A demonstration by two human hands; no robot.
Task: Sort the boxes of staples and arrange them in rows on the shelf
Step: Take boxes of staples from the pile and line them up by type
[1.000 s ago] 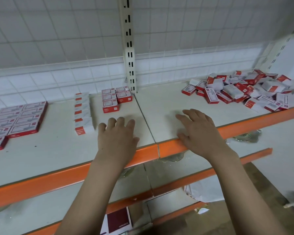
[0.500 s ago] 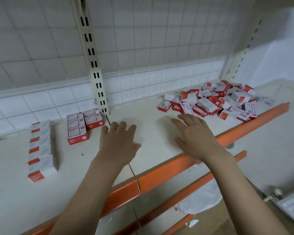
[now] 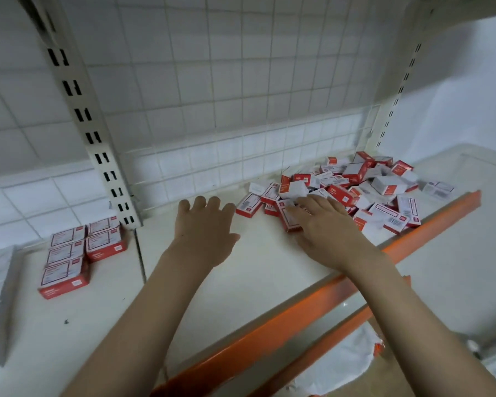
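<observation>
Left hand (image 3: 205,233): hovering mid-frame, fingers spread, holding nothing.
Right hand (image 3: 325,224): fingers lying straight, touching the loose pile of staple boxes (image 3: 355,187).
Sorted boxes (image 3: 80,253): sitting lower left on shelf (image 3: 255,270).

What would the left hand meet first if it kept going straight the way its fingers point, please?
Probably bare shelf, then the white grid back panel. The left hand points just left of the pile of boxes, though depth is unclear.

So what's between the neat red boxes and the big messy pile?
Head view: mostly bare white shelf, crossed by the slotted upright post beside the neat boxes, and the left hand hovering short of the pile.
</observation>
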